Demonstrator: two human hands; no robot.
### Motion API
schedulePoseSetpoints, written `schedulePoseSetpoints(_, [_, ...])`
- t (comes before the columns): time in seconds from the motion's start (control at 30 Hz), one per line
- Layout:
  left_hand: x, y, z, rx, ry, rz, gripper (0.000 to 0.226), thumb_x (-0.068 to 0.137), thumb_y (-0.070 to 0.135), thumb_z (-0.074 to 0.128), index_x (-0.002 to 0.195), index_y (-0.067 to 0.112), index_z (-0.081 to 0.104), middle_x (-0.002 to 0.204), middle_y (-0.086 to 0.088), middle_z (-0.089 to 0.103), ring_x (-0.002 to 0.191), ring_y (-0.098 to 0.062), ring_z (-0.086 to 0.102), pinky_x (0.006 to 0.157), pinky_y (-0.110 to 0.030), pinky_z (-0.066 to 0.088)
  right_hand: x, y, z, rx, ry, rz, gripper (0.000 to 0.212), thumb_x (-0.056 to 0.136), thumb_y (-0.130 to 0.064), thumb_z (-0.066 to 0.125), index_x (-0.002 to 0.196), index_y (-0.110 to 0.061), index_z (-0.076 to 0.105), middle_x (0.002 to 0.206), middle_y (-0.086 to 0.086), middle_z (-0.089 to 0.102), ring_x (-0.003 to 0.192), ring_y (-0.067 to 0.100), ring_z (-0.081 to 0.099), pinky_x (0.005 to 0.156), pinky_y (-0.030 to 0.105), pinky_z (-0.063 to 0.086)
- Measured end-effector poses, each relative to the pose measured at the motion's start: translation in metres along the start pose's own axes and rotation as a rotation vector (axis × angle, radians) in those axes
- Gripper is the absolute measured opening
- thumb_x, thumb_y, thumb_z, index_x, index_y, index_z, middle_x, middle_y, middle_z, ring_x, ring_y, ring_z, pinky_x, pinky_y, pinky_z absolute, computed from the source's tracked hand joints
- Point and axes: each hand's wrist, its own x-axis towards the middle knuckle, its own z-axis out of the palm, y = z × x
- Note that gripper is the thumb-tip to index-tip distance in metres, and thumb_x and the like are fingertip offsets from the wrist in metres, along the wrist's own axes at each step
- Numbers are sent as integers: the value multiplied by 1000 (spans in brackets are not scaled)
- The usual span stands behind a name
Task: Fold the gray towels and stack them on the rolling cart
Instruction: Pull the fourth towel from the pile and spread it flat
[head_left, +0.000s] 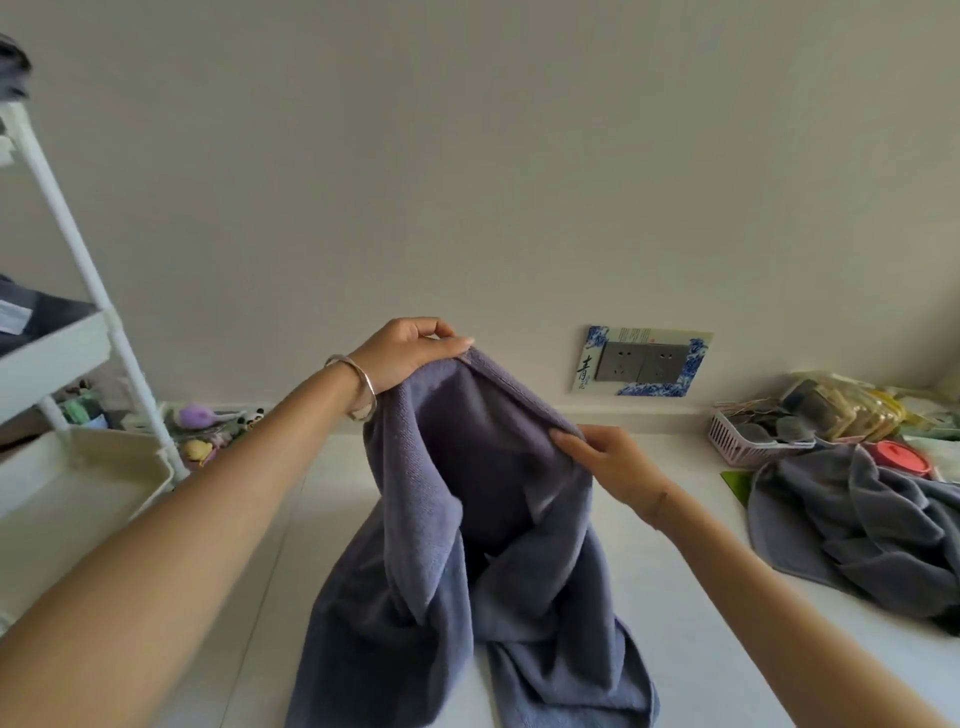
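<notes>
Plain off-white wall (467, 156) behind, with a socket plate (644, 364) low on it. White tabletop (670, 623) runs below.

The gray towel (483, 519) is held up over the middle of the tabletop, with its lower part slumped and bunched on the surface. The left hand (410, 353), bracelet (358, 384) on the wrist, pinches the hemmed top edge at the high point. The right hand (608, 457) pinches the same edge lower down and to the right, so both hands are closed on cloth. The edge between them slopes and is not level.

The rolling cart (57, 353) stands at the left. Dark cloth lies on its middle shelf, probably towels already stacked. A heap of gray towels (857, 535) waits unfolded at the right, beside a pink basket (748, 441).

Step in hand, as I judge it: finding the edge and opening the towel out before the first fold.

To do it well:
- Slide each hand outward along the hem to a true corner.
- Level the two hands.
- Lift until the bunched bottom hangs free and the twist in the middle drops out.
- Lay it flat, or bring corner to corner, and match the hems before creasing.

Risk: folding now would trap the twisted middle, giving a lumpy bundle that stacks badly on the cart.
</notes>
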Motion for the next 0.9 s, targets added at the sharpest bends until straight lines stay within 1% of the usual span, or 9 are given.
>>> schedulePoseSetpoints(0.07, [-2,-5,-12,5,-18,-39,13,84,31,66,76,21,65,72,7,68,69,-7,63,75,-19,48,-1,-20,-20,81,-160,40,35,89,-36,56,82,-5,69,79,2,71,72,11,64,68,24,50])
schedulePoseSetpoints(0.2, [-5,-9,-22,-15,-96,-132,19,82,39,64,86,21,70,84,3,71,78,-11,64,76,-21,48,4,-56,-52,240,-345,89,45,85,-39,52,96,2,68,91,16,72,82,22,68,71,27,55])
schedulePoseSetpoints(0.27, [-1,-15,-22,47,-133,-234,31,81,44,65,96,18,72,92,0,73,83,-12,67,77,-22,49,14,-65,-59,273,-330,87,43,85,-40,52,98,-2,68,91,13,72,82,21,68,73,27,56])
schedulePoseSetpoints(0.33, [8,-35,-18,220,-105,-284,29,81,43,68,94,18,72,89,2,72,82,-10,66,77,-20,48,28,-57,-52,178,-239,78,36,82,-38,61,98,-7,69,90,10,72,82,18,67,74,23,54])
schedulePoseSetpoints(0.43, [21,-83,-4,364,114,-278,17,83,28,69,90,13,69,83,3,66,83,-12,59,70,-17,41,47,-8,-27,-79,-14,79,22,82,-14,72,101,-4,66,90,13,69,79,18,61,64,9,49])
schedulePoseSetpoints(0.5, [21,-119,9,346,237,-286,19,85,17,66,97,3,68,93,-7,66,90,-18,60,70,-20,41,47,34,-14,-48,12,160,20,83,0,67,103,-1,64,94,17,67,84,21,59,63,13,48])
schedulePoseSetpoints(0.57, [19,-152,22,394,270,-309,20,85,15,65,101,3,66,103,-13,67,98,-25,62,78,-26,44,37,67,-5,-36,-12,241,17,83,1,66,97,-8,64,93,14,67,82,19,60,64,19,48])
schedulePoseSetpoints(0.73, [16,-184,63,591,165,-234,31,86,24,64,115,15,60,120,-5,59,112,-23,54,97,-33,43,0,120,6,-10,-51,409,7,84,-9,68,82,-13,64,76,6,65,64,12,61,60,21,52])
schedulePoseSetpoints(0.9, [21,-172,124,514,-113,-103,26,91,25,59,114,15,61,113,-2,63,105,-18,58,92,-26,45,-25,149,21,-34,-72,518,18,85,-26,69,80,-9,64,69,3,62,67,15,59,67,26,54])
